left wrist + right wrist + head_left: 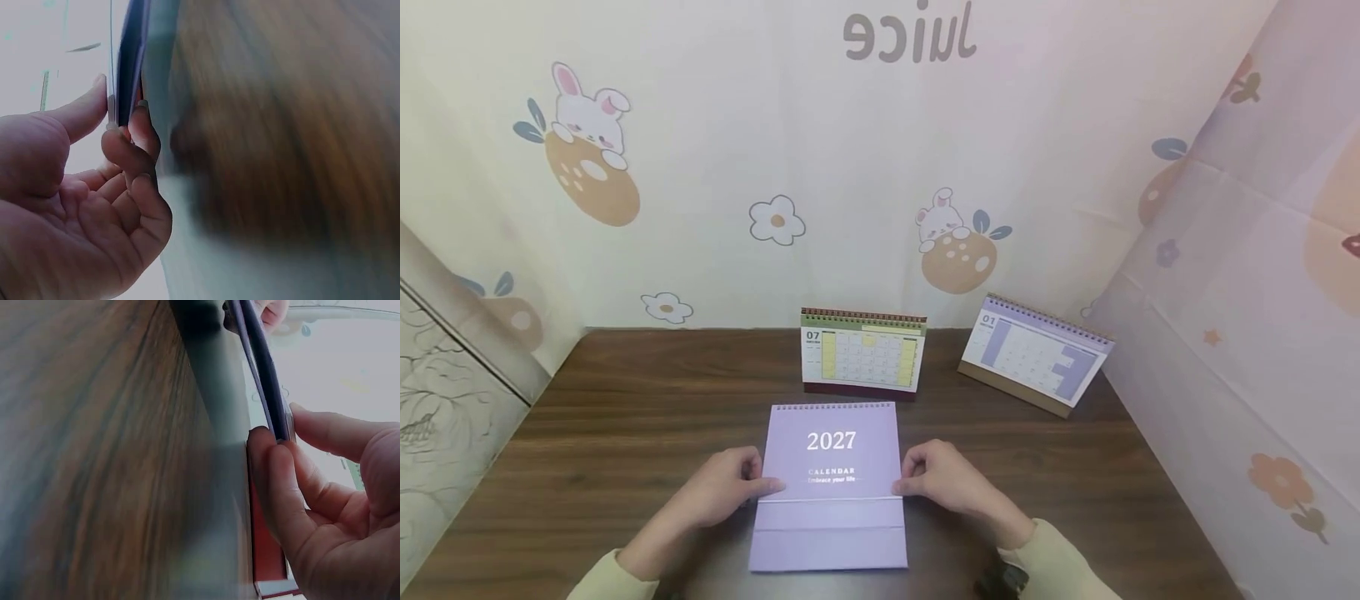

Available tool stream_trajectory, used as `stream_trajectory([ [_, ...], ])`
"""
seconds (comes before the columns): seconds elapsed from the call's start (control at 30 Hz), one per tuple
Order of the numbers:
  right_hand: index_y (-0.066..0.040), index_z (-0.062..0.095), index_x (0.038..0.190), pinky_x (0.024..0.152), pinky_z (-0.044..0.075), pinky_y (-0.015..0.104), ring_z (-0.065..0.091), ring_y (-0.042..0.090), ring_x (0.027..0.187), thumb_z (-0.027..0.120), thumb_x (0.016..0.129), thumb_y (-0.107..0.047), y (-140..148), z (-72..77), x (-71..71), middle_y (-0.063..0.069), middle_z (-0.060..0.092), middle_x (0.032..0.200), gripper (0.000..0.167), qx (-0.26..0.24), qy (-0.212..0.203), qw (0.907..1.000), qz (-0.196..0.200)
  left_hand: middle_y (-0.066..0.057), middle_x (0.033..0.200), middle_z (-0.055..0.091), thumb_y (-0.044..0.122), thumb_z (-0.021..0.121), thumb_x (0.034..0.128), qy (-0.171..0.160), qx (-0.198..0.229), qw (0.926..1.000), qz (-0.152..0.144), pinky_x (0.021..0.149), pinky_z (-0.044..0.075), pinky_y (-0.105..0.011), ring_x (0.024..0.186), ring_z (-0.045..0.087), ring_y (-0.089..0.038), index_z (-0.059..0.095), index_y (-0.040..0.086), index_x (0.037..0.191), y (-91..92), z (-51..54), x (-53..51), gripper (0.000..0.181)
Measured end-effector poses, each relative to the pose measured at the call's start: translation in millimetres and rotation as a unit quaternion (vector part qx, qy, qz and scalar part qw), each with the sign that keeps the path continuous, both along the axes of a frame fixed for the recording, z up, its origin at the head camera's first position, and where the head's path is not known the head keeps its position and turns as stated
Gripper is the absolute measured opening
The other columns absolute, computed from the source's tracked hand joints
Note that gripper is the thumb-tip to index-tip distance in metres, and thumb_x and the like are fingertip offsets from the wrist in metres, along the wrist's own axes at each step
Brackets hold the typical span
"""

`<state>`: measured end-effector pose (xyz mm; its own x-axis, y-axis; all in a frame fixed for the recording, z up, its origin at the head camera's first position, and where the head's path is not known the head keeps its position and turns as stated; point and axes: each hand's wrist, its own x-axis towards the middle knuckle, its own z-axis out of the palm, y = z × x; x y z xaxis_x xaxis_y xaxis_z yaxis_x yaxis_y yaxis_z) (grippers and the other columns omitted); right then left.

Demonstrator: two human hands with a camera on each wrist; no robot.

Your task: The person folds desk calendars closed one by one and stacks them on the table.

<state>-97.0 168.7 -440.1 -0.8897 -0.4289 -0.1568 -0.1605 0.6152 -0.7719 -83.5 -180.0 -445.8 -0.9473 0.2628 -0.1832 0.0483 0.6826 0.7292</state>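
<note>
While in grasp, purple calendar (830, 490) between hands (726, 485) (942, 477).

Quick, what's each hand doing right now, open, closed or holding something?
Left hand: closed, pinching the purple 2027 calendar at its left edge.
Right hand: closed, pinching that calendar's right edge.

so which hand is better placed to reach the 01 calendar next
Probably the right hand: it pinches the 2027 calendar on the side nearer the 01 calendar; the left hand holds the opposite edge.
</note>
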Motion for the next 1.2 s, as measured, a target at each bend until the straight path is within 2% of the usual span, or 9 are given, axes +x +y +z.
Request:
stream_trajectory([
  [0.17, -0.015, 0.065, 0.067, 0.051, 0.036, 0.024, 0.045, 0.008, 0.055, 0.082, 0.080, -0.025, -16, -2.2, -1.4, -0.008, 0.051, 0.058, 0.024, -0.001, -0.008, 0.9999, 0.010, 0.002, 0.060, 0.052, 0.041, 0.081, 0.0814, -0.017, -0.001, 0.9997, 0.018, 0.051, 0.039, -0.029, 0.057, 0.050, -0.015, 0.051, 0.011, 0.073, -15.2, 2.8, 0.6, 0.043],
  [0.43, -0.016, 0.066, 0.064, 0.049, 0.036, 0.023, 0.046, 0.006, 0.054, 0.083, 0.080, -0.023, -48, -7.3, -3.3, -0.008, 0.053, 0.055, 0.024, -0.002, -0.017, 0.9992, 0.036, 0.002, 0.059, 0.050, 0.039, 0.083, 0.0790, -0.037, -0.013, 0.9986, 0.036, 0.050, 0.037, -0.028, 0.057, 0.049, -0.016, 0.052, 0.011, 0.072, -45.7, -1.6, 3.9, 0.043],
  [0.7, -0.017, 0.065, 0.063, 0.050, 0.037, 0.022, 0.047, 0.006, 0.053, 0.084, 0.080, -0.023, -77, -9.1, -8.4, -0.008, 0.054, 0.055, 0.026, 0.005, -0.015, 0.9985, 0.052, 0.003, 0.061, 0.051, 0.035, 0.084, 0.0789, -0.044, -0.012, 0.9976, 0.051, 0.056, 0.038, -0.028, 0.063, 0.048, -0.015, 0.054, 0.009, 0.077, -73.9, 0.6, 5.5, 0.039],
  [0.87, -0.016, 0.063, 0.061, 0.049, 0.039, 0.021, 0.048, 0.005, 0.050, 0.084, 0.078, -0.022, -98, -9.6, -10.2, -0.009, 0.052, 0.053, 0.028, 0.028, 0.000, 0.9978, 0.061, 0.002, 0.065, 0.054, 0.034, 0.083, 0.0799, -0.043, -0.033, 0.9962, 0.068, 0.059, 0.037, -0.028, 0.068, 0.046, -0.015, 0.055, 0.007, 0.082, -88.9, 0.6, 7.8, 0.039],
  [1.07, -0.016, 0.061, 0.060, 0.049, 0.040, 0.020, 0.048, 0.004, 0.051, 0.084, 0.078, -0.026, -128, -8.7, -13.3, -0.011, 0.051, 0.051, 0.031, 0.058, 0.019, 0.9956, 0.070, -0.002, 0.081, 0.066, 0.035, 0.080, 0.0847, -0.035, -0.071, 0.9932, 0.086, 0.065, 0.043, -0.031, 0.078, 0.054, -0.017, 0.060, 0.003, 0.090, -111.0, -0.3, 9.6, 0.038],
  [1.2, -0.017, 0.061, 0.061, 0.050, 0.040, 0.020, 0.048, 0.004, 0.053, 0.083, 0.080, -0.029, -148, -7.3, -16.2, -0.011, 0.052, 0.053, 0.031, 0.074, 0.022, 0.9940, 0.077, -0.008, 0.090, 0.071, 0.040, 0.076, 0.0877, -0.028, -0.105, 0.9904, 0.085, 0.070, 0.049, -0.039, 0.086, 0.062, -0.023, 0.063, -0.001, 0.097, -126.4, 3.4, 9.3, 0.044],
])
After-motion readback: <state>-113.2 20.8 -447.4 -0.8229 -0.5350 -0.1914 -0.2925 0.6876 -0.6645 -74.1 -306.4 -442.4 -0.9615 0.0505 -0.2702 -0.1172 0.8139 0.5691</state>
